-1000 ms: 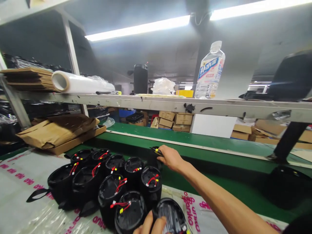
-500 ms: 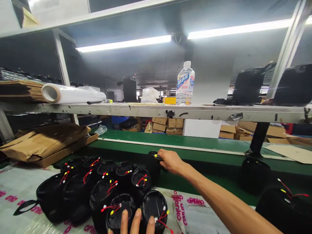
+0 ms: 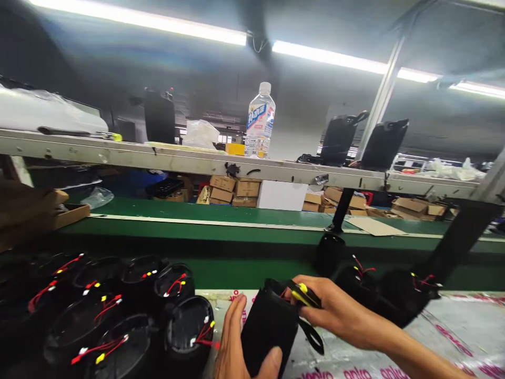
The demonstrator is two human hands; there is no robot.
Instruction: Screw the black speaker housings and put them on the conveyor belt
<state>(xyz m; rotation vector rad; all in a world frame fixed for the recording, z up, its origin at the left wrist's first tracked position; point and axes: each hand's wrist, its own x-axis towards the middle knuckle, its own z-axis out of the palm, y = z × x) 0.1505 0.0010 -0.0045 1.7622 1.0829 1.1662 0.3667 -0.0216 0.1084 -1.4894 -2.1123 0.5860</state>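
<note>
In front of me a black cylindrical speaker housing (image 3: 268, 331) stands slightly tilted, with a strap loop (image 3: 313, 337) at its right side. My left hand (image 3: 236, 347) is wrapped round its left and near sides. My right hand (image 3: 331, 305) is closed on a black-and-yellow hand tool (image 3: 303, 295) at the housing's top rim. The tool's working end is hidden there, so I cannot make out its exact kind. Close on the left stand several like housings, the nearest an open-topped housing (image 3: 189, 329) with red wires and small white and yellow connectors.
A green conveyor belt (image 3: 236, 266) runs behind the printed plastic sheeting (image 3: 453, 337). More black housings (image 3: 357, 287) stand on the right. Above the belt, a metal shelf (image 3: 189, 160) carries a clear bottle (image 3: 260, 123). A cardboard tray (image 3: 73, 216) lies at left.
My view has turned right. My right hand has come nearer from the belt with the tool, and the housing now stands before me. My left hand has gone from spread fingers to gripping it.
</note>
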